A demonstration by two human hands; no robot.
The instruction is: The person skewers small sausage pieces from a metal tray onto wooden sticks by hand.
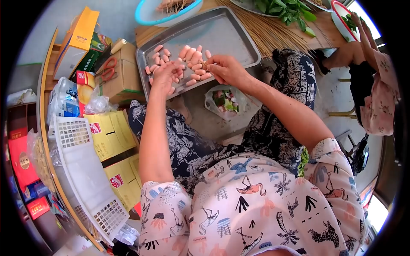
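Many short pink sausages [202,76] lie loose in a metal tray [213,25] in front of me. Over the tray's near right part, my right hand [226,70] is closed in a pinch on what looks like a thin skewer [204,65]. Several larger-looking sausages [190,53] sit side by side just beyond its fingertips and seem to be on that skewer. My left hand [166,74] hovers over the sausages on the left, its fingers curled together. Whatever is between them, if anything, is hidden.
Long bamboo sticks [256,30] lie right of the tray, near green leaves [286,10]. A blue-rimmed bowl [168,17] stands behind. Below the tray is a plastic bag of scraps [225,102]. Scissors [109,69] rest on a carton at left. Another person's arm [366,36] is at right.
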